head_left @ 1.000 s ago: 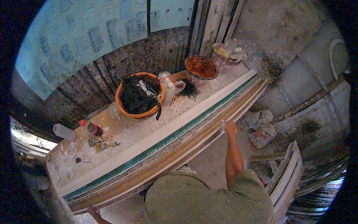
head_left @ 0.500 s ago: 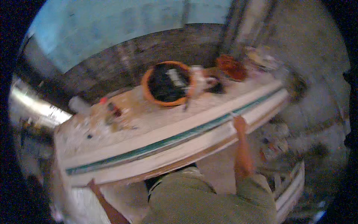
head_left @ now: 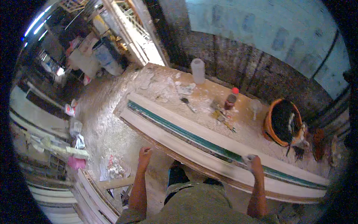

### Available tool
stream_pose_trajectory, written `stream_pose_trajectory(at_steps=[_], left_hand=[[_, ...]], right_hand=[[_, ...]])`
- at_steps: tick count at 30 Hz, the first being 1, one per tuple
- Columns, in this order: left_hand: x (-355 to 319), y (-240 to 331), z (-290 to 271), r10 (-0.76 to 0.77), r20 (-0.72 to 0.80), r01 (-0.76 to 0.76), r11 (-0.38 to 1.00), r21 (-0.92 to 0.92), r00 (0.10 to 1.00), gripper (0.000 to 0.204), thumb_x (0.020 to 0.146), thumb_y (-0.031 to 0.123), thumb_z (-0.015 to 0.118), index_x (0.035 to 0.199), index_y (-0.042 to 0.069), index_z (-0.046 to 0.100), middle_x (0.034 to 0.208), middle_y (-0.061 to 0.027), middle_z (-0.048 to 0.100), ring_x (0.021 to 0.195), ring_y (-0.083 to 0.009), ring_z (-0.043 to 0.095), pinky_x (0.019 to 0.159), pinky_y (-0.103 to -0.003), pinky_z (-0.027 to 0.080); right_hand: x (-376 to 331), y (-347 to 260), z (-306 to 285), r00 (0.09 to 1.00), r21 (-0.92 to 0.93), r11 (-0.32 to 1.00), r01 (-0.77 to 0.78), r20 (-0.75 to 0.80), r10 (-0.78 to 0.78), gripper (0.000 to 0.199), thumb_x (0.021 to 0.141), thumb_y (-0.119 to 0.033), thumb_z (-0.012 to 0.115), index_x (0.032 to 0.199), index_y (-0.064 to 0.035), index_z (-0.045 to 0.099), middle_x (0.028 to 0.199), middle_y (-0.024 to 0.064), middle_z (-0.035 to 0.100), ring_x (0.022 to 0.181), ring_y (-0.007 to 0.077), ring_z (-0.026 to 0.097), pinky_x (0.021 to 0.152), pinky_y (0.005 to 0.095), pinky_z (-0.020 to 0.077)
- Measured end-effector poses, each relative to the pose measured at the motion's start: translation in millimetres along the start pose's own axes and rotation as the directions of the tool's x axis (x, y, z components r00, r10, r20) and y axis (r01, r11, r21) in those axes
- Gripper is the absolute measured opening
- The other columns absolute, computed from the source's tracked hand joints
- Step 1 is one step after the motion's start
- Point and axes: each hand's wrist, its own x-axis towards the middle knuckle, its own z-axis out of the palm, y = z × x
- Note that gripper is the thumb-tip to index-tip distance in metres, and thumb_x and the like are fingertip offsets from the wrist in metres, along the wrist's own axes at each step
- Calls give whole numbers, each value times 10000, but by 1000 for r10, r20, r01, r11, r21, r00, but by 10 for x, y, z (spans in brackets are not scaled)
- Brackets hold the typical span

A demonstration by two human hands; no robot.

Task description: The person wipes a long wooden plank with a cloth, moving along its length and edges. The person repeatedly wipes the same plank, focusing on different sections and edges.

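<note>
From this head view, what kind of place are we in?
Probably a rough woodworking or finishing workshop. A long white moulded board with a green stripe lies on a dusty, splattered workbench; the right hand rests on it. An orange tub of dark material stands nearby, and more boards are stacked on the floor.

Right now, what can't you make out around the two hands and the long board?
Head view only:
- Right hand: its grip on a small pale thing hides the thing itself.
- Left hand: fist curled, contents, if any, hidden by the fingers.
- Long board: right end lost in the dark fisheye rim.
- Orange basin: dark contents too shadowed to identify.
- Small bits by the red-capped bottle: too small.
</note>
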Motion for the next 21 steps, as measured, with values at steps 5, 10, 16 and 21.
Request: stream_pose_trajectory(at_steps=[5,10,16,21], left_hand=[[445,-291,-147,87,-20,-85,993,80,996,296,890,240,758,1119,76,668,1126,-115,643,1098,-279,592,1009,-415,455],[1206,17,-261,247,16,-247,965,84,969,398,880,231,757,1233,92,636,1300,-149,610,1251,-364,535,1116,-470,383],[2159,461,-89,472,287,-539,808,238,834,728,968,425,630,1557,77,379,1625,-215,324,1524,-427,236,1249,-568,175],[2485,549,26,391,526,-623,678,390,755,835,978,496,566,1577,-22,299,1651,-210,280,1553,-380,189,1257,-570,121]], right_hand=[[1578,-1888,422,919,185,901,393,-116,-377,424,884,-167,636,1276,-4,645,1358,275,591,1244,449,554,1081,496,444],[3139,-3078,813,966,-305,929,210,-80,-245,478,887,-142,638,1315,60,569,1268,283,619,1166,462,596,1034,537,462],[3491,-3502,1072,937,-479,849,222,-135,-321,441,908,-153,577,1286,74,583,1327,328,589,1207,526,559,1035,567,467],[3737,-3875,1246,892,-216,922,322,-258,-372,449,921,-141,577,1342,14,551,1263,278,595,1117,433,583,935,499,485]])
